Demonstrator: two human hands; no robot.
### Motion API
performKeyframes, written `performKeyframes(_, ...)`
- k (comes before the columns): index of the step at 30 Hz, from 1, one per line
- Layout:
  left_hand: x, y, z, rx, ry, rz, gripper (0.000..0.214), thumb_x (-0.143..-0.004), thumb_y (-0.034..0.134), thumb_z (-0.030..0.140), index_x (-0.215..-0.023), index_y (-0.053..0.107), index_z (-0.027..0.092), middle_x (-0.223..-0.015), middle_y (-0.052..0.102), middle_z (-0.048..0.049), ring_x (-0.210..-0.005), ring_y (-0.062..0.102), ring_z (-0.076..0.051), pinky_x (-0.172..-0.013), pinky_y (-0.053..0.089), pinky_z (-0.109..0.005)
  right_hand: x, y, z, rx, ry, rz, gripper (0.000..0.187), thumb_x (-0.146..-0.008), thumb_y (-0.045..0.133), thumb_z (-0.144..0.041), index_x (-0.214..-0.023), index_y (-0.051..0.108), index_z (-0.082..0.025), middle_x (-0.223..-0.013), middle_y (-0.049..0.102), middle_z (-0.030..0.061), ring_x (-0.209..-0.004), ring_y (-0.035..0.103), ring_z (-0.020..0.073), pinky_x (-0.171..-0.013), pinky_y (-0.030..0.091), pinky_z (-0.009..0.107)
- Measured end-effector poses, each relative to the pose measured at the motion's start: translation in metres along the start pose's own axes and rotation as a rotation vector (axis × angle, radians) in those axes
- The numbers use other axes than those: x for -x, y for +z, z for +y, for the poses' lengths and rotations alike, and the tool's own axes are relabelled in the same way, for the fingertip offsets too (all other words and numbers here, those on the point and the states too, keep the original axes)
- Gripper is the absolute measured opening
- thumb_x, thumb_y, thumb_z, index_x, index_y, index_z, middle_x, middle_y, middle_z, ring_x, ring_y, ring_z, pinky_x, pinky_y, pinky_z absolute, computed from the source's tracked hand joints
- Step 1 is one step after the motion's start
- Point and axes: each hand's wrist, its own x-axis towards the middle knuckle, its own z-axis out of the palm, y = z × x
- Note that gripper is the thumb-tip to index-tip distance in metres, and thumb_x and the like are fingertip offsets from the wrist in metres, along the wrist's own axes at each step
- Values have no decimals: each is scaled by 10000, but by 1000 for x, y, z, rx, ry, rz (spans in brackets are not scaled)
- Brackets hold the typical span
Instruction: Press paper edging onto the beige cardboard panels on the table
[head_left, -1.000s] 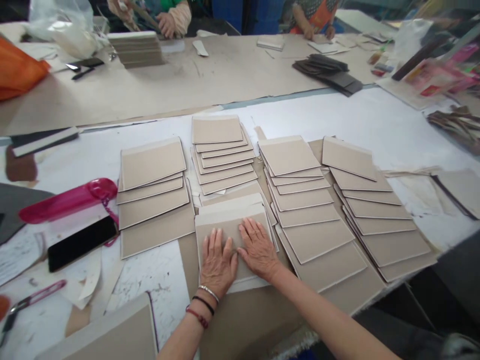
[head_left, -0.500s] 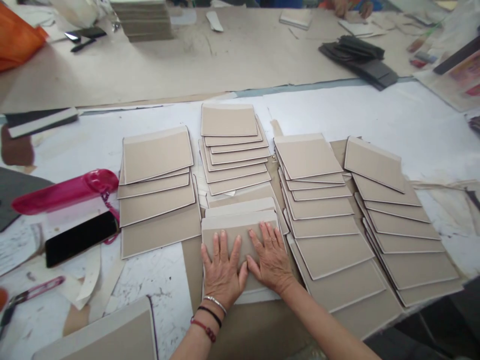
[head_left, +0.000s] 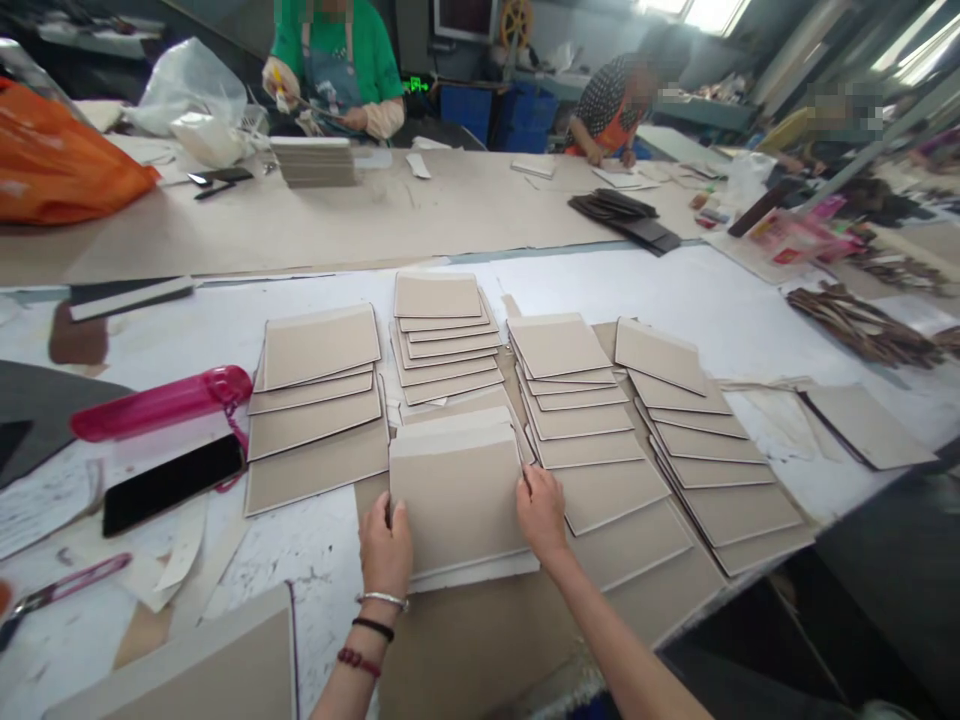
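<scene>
A beige rectangular panel [head_left: 457,495] with a paler strip along its far edge lies in front of me, on top of another pale sheet. My left hand [head_left: 386,545] grips its left edge, thumb on top and fingers curled at the side. At the right edge, my right hand [head_left: 541,508] closes on the same panel, its fingertips partly hidden. Overlapping rows of similar panels surround it: a left row [head_left: 319,425], a far middle row [head_left: 446,340], a right row [head_left: 592,440] and a farther right row [head_left: 705,440].
To the left lie a black phone [head_left: 172,485], a pink pouch [head_left: 161,400] and a cutter knife [head_left: 64,590]. Another panel [head_left: 202,660] sits at the near left. Across the table, dark pieces [head_left: 626,215] and a stack of boards [head_left: 313,162] rest near people at work.
My hands have gone from lying flat on the panel to holding its left and right edges. The view has tilted up, bringing the co-workers and background into sight.
</scene>
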Motion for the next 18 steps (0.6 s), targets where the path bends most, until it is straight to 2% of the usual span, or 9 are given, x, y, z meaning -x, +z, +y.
performKeyframes(4,3,-10,12,131,-91,28,406,-758,435,374,-1060,549,128,-1061,571,-138,-1020,519,-272,-935,387,-453,4,-3,-7,-130,31,-11,366,-814,340,-203,-1073,576,-98,-1026,597,164,-1018,504,270,-901,380,426)
performKeyframes(7,10,-27,21,391,-164,-15,369,-722,516,392,-999,567,154,-990,609,-91,-933,562,-239,-894,426,-416,7,-8,-9,-404,118,-75,405,-784,376,-276,-1099,556,-98,-1044,599,164,-1003,535,264,-879,419,422)
performKeyframes(9,15,-44,27,664,-231,-171,363,-711,565,418,-961,566,155,-918,638,-71,-879,588,-223,-845,461,-390,8,-18,-13,-633,204,-144,445,-755,441,-338,-1129,530,-115,-1075,601,148,-987,561,249,-861,449,397)
performKeyframes(11,22,-63,33,921,-325,-382,392,-702,616,418,-979,555,148,-882,657,-69,-842,608,-216,-805,484,-376,11,-35,-19,-856,277,-231,499,-725,522,-397,-1152,505,-141,-1111,602,125,-990,575,236,-849,468,373)
performKeyframes(14,33,-90,36,1147,-431,-633,437,-692,675,356,-1042,544,129,-892,673,-89,-841,625,-213,-798,498,-359,21,-67,-31,-1123,378,-492,531,-712,602,-449,-1153,497,-174,-1074,633,92,-932,611,231,-780,507,365)
performKeyframes(16,41,-101,36,1212,-451,-710,439,-697,684,329,-1054,550,113,-911,675,-107,-862,627,-220,-806,502,-355,30,-86,-40,-1206,439,-651,517,-719,619,-461,-1137,507,-178,-1003,661,87,-869,633,239,-725,525,376)
performKeyframes(18,49,-106,34,1227,-467,-713,440,-695,690,326,-1052,558,105,-923,677,-119,-878,628,-234,-799,512,-360,40,-98,-47,-1212,460,-700,517,-720,627,-463,-1131,509,-173,-957,674,89,-849,639,250,-716,529,394)
